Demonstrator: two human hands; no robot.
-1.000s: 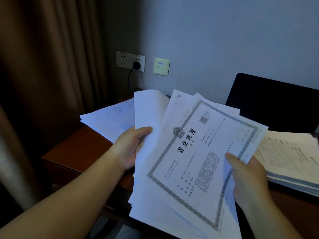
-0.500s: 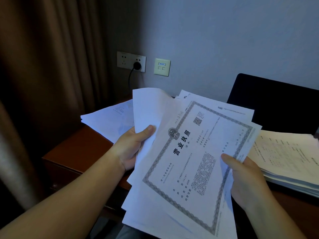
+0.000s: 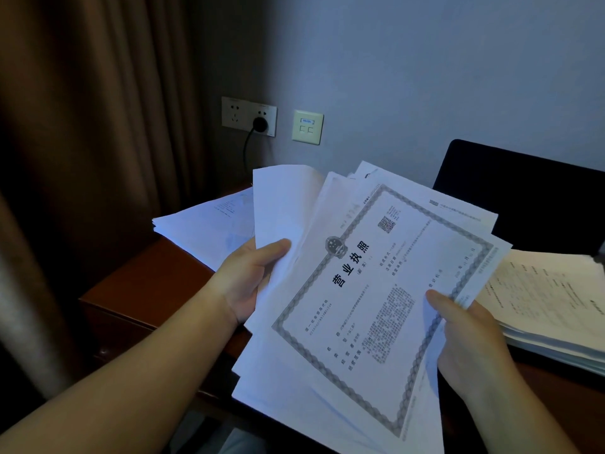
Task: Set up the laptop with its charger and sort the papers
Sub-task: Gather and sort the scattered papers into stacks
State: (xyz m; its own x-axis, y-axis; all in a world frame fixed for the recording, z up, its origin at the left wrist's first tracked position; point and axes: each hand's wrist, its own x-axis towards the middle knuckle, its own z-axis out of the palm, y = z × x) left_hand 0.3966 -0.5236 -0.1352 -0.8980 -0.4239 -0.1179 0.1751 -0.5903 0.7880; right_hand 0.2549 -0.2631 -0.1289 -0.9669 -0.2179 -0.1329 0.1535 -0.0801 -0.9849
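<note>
A fanned bundle of white papers is held up in front of me over the desk, with a bordered certificate on top. My left hand grips the bundle's left edge, thumb on a blank sheet. At the certificate's right edge my right hand pinches it, thumb on top. The open laptop's dark screen stands at the back right. A black charger plug sits in the wall socket, and its cable drops behind the papers.
A loose stack of papers lies on the back left of the reddish wooden desk. A thick paper pile lies in front of the laptop at right. Brown curtains hang at left.
The certificate has turned slightly and slid left within the fan, showing more of the sheets behind its top right. Both hands keep their hold.
</note>
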